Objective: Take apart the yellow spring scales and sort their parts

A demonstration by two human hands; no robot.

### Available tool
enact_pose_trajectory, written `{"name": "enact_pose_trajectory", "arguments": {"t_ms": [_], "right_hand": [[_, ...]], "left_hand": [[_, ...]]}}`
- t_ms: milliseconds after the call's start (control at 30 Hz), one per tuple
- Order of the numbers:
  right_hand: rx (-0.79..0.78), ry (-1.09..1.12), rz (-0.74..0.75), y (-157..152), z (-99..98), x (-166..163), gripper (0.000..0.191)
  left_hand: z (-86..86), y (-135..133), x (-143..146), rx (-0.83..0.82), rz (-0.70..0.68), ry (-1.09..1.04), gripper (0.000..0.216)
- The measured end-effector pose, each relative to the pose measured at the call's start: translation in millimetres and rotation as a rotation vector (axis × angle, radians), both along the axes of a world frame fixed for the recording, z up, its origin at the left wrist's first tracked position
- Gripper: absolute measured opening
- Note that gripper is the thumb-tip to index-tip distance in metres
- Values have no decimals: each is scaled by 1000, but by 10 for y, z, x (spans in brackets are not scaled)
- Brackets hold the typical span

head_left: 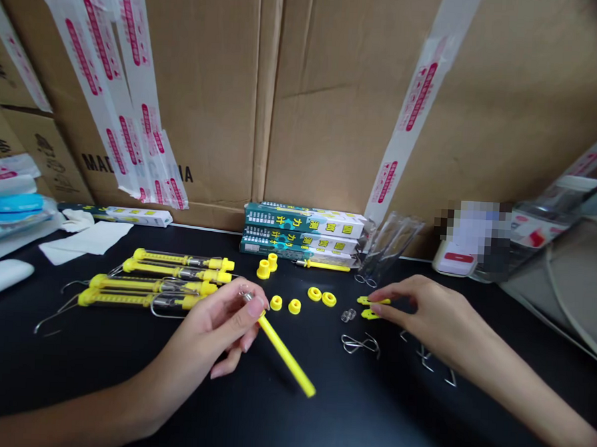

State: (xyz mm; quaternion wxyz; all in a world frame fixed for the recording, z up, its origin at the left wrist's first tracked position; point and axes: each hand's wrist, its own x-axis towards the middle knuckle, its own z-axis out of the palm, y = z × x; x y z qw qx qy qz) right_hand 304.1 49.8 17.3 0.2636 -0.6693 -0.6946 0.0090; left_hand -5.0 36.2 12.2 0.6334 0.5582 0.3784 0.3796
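My left hand pinches the upper end of a slim yellow plastic rod, with a small metal spring at that end. The rod slants down to the right above the table. Over on the right, my right hand has its thumb and forefinger closed on one of two small flat yellow plastic pieces. Close to it are small clear rings and bent metal wire hooks. Yellow caps and yellow rings sit between my hands.
Several yellow spring scales lie at the left. Stacked printed boxes stand at the back, beside clear tubes; another yellow rod lies before them. A phone and plastic bottle stand back right. Large cardboard boxes wall the rear.
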Motion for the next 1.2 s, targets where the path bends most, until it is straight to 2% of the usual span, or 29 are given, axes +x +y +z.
{"name": "enact_pose_trajectory", "arguments": {"t_ms": [100, 167, 233, 333, 467, 567, 667, 833, 933, 1100, 1200], "right_hand": [[46, 43, 29, -63, 73, -137, 32], [48, 150, 118, -158, 132, -313, 36], [6, 269, 289, -281, 170, -514, 32], [-37, 287, 491, -458, 172, -751, 24], [-109, 188, 621, -560, 121, -843, 22], [-7, 12, 596, -517, 75, -795, 24], [132, -86, 510, -418, 28, -695, 28], [196, -50, 318, -226, -40, -494, 34], [216, -54, 254, -109, -79, -416, 34], [219, -81, 292, 54, -172, -397, 32], [214, -101, 348, 120, -234, -413, 39]], "left_hand": [[-20, -4, -7, 31, -2, 39, 40], [-17, -9, -2, 59, 8, 65, 36], [-12, -13, 6, 78, 27, 82, 32], [-23, -11, 9, 85, 52, 99, 29], [-54, -8, -9, 81, 57, 141, 26], [-63, -4, -10, 77, 51, 176, 30], [-72, 17, 8, 86, 84, 155, 36], [-68, 43, 39, 88, 132, 110, 41], [-43, 13, 46, 78, 98, 124, 39], [-24, -60, 52, 98, 40, 164, 34], [16, -110, 61, 187, 12, 255, 26]]}}
